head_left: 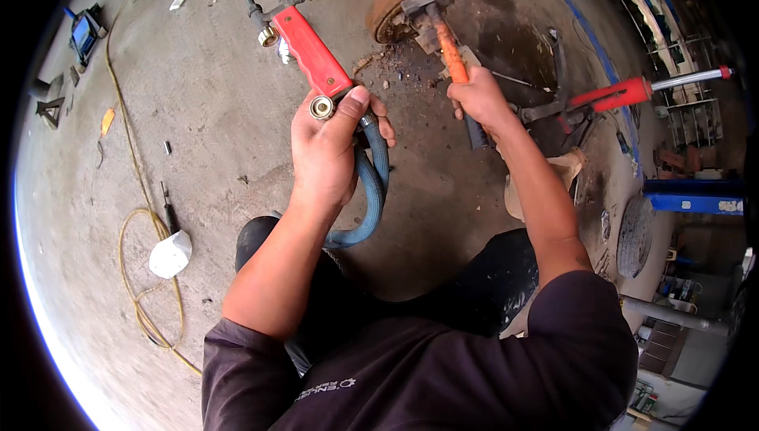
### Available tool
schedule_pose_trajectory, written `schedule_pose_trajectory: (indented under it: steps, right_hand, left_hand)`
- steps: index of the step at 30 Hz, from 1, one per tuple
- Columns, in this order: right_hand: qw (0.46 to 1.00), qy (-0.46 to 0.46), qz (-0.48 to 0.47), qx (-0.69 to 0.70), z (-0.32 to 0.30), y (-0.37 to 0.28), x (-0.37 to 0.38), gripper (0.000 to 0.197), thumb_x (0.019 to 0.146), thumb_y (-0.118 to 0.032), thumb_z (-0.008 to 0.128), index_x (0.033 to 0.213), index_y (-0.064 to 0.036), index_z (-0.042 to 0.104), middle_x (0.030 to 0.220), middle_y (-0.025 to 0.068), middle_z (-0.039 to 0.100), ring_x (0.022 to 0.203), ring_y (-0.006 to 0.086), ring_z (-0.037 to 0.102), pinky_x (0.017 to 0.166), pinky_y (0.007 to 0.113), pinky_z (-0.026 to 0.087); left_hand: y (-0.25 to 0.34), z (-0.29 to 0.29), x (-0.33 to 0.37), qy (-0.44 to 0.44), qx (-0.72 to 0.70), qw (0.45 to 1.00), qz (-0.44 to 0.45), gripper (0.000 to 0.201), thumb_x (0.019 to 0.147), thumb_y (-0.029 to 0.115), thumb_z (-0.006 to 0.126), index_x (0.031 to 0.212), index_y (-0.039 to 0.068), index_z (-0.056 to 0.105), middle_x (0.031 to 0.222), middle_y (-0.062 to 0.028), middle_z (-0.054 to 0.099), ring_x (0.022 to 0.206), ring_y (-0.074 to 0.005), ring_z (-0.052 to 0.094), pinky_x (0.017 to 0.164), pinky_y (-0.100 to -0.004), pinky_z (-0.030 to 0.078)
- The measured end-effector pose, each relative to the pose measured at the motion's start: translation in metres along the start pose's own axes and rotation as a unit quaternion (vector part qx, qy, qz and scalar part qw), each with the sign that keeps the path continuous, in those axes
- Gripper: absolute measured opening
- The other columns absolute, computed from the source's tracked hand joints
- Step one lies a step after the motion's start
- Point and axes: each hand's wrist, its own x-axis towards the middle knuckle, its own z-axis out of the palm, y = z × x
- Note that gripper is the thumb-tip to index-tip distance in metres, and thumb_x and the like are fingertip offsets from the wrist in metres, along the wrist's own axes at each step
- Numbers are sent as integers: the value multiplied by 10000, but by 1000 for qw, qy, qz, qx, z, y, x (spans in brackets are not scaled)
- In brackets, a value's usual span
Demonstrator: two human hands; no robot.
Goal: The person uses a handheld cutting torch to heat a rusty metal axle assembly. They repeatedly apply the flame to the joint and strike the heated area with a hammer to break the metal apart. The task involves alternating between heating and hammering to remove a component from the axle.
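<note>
My left hand [332, 142] is closed around the lower end of a red-handled gas torch [316, 51], thumb on top near a brass valve knob. A blue braided hose [376, 194] loops down from it toward my lap. In my right hand [480, 99] is a hammer [449, 47] with an orange and black handle. Its grey head overlaps a rusty brake drum [391, 5] on the floor; whether they touch, I cannot tell. Crumbled rust and dirt [395, 67] lie beside the drum.
A red jack [617, 95] lies at the right. A yellow hose [122, 115] coils along the floor at left, near a white piece [170, 255] and a screwdriver-like tool [168, 209]. A blue post arm [688, 196] and a tire [635, 237] stand far right.
</note>
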Motion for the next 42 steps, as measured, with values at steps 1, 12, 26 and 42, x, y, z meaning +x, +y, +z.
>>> schedule_pose_trajectory:
  steps: [1,12,26,42]
  right_hand:
    - [995,54,-78,-18,-20,-22,-3,223,811,-40,643,1001,48,569,711,56,582,508,144,570,454,326,462]
    - [886,161,-374,221,-52,-127,20,308,790,113,594,1083,44,526,759,95,575,606,177,575,517,356,478]
    - [800,-443,241,324,266,173,-62,195,821,-113,692,996,-62,624,674,-22,569,526,80,557,439,210,414]
    - [844,-333,306,289,214,154,-45,64,808,10,571,832,-10,515,636,80,532,454,156,513,403,304,457]
  left_hand:
    - [-1,-1,0,1,6,1000,10,187,1010,173,604,1053,-8,588,884,-128,665,685,-206,656,616,-338,560]
    - [1,5,1,8,61,998,34,204,1015,177,598,1084,-10,556,876,-130,654,664,-211,654,607,-318,541]
    - [11,10,-1,23,65,997,46,210,1013,159,617,1080,8,487,845,-135,651,638,-207,667,564,-305,542]
    - [22,-7,5,39,29,998,31,226,1018,175,588,1127,-16,541,888,-133,643,674,-202,643,592,-323,554]
